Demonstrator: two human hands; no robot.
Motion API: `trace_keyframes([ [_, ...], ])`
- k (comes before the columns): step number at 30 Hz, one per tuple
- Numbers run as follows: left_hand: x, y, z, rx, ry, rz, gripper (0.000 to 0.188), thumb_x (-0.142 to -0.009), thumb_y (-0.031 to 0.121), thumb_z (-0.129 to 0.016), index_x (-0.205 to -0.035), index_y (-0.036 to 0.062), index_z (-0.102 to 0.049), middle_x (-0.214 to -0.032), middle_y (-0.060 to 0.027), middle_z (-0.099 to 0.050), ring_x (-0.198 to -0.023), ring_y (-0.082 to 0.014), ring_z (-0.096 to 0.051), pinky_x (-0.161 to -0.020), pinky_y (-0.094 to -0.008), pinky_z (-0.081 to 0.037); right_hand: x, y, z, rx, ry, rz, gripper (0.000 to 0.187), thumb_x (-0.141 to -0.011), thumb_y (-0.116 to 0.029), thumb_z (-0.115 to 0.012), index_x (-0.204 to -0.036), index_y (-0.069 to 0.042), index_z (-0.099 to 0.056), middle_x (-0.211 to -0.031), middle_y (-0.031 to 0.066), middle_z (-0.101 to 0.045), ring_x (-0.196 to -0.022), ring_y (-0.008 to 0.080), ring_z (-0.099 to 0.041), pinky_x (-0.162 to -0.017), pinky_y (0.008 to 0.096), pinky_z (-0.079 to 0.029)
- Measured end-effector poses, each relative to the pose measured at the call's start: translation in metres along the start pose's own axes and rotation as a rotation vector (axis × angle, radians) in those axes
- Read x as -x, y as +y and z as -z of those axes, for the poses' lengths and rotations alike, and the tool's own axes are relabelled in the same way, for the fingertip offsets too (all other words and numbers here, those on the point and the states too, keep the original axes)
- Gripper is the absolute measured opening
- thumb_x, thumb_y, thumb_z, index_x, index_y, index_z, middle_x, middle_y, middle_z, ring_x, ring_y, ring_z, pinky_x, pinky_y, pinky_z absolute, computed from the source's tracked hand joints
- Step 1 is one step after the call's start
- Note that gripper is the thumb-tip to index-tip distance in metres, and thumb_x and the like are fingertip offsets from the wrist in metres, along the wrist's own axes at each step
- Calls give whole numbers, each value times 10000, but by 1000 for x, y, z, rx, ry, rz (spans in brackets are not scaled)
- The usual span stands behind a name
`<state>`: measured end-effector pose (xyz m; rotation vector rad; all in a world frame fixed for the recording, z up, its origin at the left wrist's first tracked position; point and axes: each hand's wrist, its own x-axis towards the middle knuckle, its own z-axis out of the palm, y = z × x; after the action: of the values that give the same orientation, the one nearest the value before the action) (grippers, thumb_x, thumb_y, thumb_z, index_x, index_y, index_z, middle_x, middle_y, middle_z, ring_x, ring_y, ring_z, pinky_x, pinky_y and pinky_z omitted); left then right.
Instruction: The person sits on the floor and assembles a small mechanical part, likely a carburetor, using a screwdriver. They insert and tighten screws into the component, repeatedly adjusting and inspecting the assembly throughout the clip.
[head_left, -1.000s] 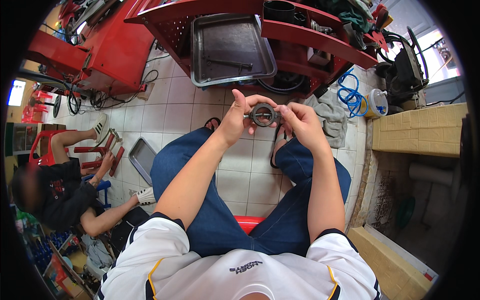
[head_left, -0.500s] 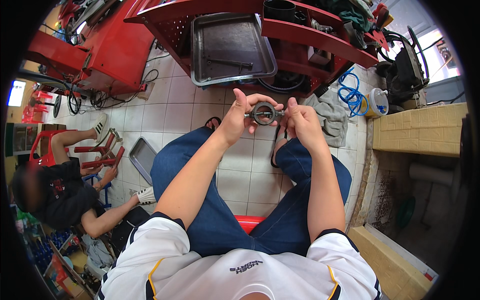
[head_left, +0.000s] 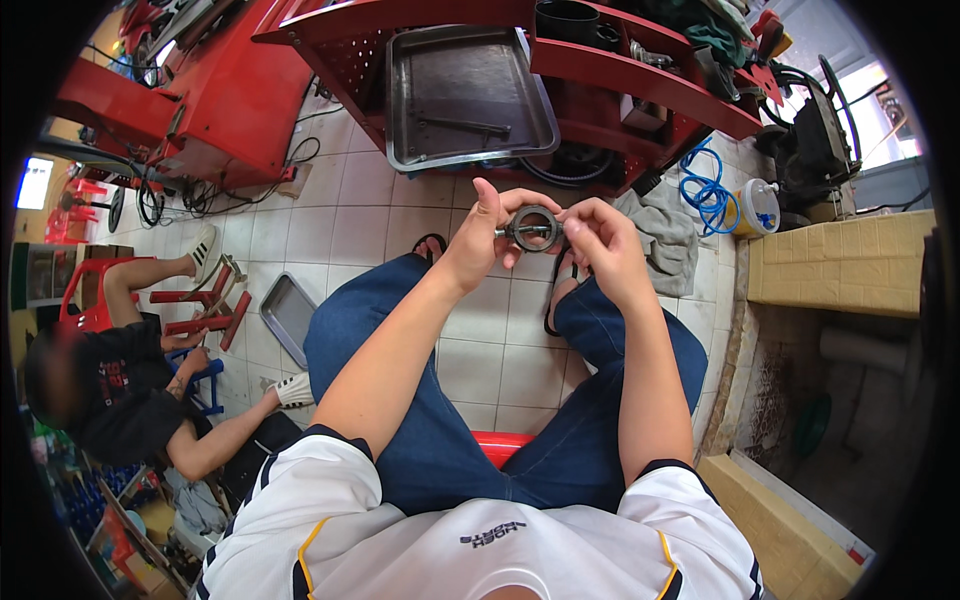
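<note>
The round metal ring [head_left: 515,230] is dark grey, the short-sleeved fabric shirt [head_left: 420,545] white with yellow lines, the long denim trousers [head_left: 440,450] dark blue.

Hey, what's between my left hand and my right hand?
A dark, round metal ring sits between your left hand and your right hand, in the head view.

Left hand [head_left: 474,248] gripped a dark metal ring part [head_left: 517,230], rod [head_left: 538,229] across its opening; right hand [head_left: 606,250] touched its right end. Ahead, 1 metal tray [head_left: 465,80] with a long dark bar [head_left: 465,126] in it sat at the red cart [head_left: 640,75]; 1 grey tray [head_left: 288,315] lay on the floor [head_left: 470,315] near 1 seated co-worker [head_left: 135,400].
</note>
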<state>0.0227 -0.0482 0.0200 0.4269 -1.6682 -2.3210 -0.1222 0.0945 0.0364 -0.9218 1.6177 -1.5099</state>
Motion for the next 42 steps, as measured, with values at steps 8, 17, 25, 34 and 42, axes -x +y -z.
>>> trace_keyframes([
  [8,3,3,-2,28,14,2,1116,-825,912,-75,-1205,2,-597,-983,-75,-729,-872,-126,-723,-462,-139,-381,-2,7,3,36,-77,-112,379,-1030,-343,-613,-887,-2,-695,-708,-12,-641,-555,18,-423,-500,220,-323],
  [17,4,4,0,24,21,6,1106,-842,901,-91,-1255,-3,-577,-1094,-101,-728,-916,-136,-727,-495,-146,-388,-1,4,-3,-97,-69,-222,433,-1052,-420,-544,-966,-29,-712,-729,-12,-627,-584,54,-473,-535,228,-371],
  [25,-3,18,10,799,49,103,1066,-919,832,-195,-1430,-78,-415,-1430,-264,-506,-1050,-190,-691,-581,-170,-512,-3,15,-9,458,13,338,670,-846,-469,-786,-1284,-7,-575,-1008,191,-695,-953,283,-665,-933,380,-499],
  [34,2,33,11,871,-98,70,931,-1006,699,-263,-1494,-93,-309,-1467,-293,-458,-1121,-252,-673,-753,-239,-635,4,-1,-12,106,-170,-107,440,-857,-376,-774,-1000,20,-648,-716,74,-644,-613,141,-602,-575,281,-492],
  [42,-5,20,31,231,124,306,864,-1005,714,-268,-1420,-19,-464,-1273,-203,-626,-1102,-212,-657,-723,-258,-591,-1,13,-5,-265,-98,-291,415,-902,-425,-691,-836,-19,-638,-607,13,-541,-502,94,-520,-448,253,-426],
])
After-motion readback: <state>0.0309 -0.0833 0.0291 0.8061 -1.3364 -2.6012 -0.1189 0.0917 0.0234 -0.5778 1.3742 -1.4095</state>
